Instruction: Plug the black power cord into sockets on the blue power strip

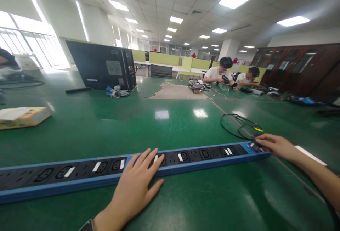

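A long blue power strip with black sockets lies across the table, its left end running out of view. White labels are stuck beside several of the sockets. My left hand rests on the middle of the strip, fingers stretched and spread, holding nothing. At the strip's right end, the fingers of my right hand are closed on a black plug. The fingers partly cover the plug, and I cannot tell whether it is seated. Right behind it lies a loosely coiled black cable with a yellow tag.
A black computer case stands at the back left, with gloves beside it. A tissue pack lies at the left edge. Two people work at the table's far right among tools and cables. The green tabletop has a torn patch.
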The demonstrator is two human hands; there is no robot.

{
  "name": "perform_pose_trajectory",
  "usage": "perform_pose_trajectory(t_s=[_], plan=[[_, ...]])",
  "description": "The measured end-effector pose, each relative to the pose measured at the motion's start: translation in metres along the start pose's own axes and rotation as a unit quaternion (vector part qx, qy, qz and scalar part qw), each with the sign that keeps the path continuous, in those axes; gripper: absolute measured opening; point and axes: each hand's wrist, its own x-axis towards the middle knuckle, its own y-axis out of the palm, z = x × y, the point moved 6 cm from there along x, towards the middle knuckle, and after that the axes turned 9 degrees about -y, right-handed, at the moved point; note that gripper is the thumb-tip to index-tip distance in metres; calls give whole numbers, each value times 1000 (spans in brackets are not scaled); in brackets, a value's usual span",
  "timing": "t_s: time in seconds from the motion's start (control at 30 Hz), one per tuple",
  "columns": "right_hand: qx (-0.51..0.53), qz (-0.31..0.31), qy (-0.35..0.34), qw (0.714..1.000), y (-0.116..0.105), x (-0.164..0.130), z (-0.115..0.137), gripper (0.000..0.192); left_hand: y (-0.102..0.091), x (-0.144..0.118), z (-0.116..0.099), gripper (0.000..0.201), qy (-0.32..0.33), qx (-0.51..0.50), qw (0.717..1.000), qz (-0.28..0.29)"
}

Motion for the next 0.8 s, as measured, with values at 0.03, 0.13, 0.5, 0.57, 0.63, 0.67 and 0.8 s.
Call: perform_pose_trajectory(t_s=[0.03,0.13,0.5,0.57,0.63,0.67,0.8], plan=[[13,26,7,1000,10,0,-3,51,0,0,0,54,-2,2,1000,-6],[-5,43,6,999,23,0,-7,49,-1,0,1,51,-6,3,1000,-18],[-193,30,-68,978,37,2,7,34,-3,0,2,51,-8,-18,999,-28],[-185,9,-73,980,42,-5,4,35,-3,-1,2,52,-8,-19,999,-25],[-164,-16,-70,984,43,-12,2,37,-3,0,2,52,-6,-21,1000,-21],[-158,-22,-66,985,42,-14,2,38,-3,0,1,52,-6,-21,1000,-19],[-207,20,-32,978,25,-10,18,35,-4,2,1,50,-19,-25,999,-10]])
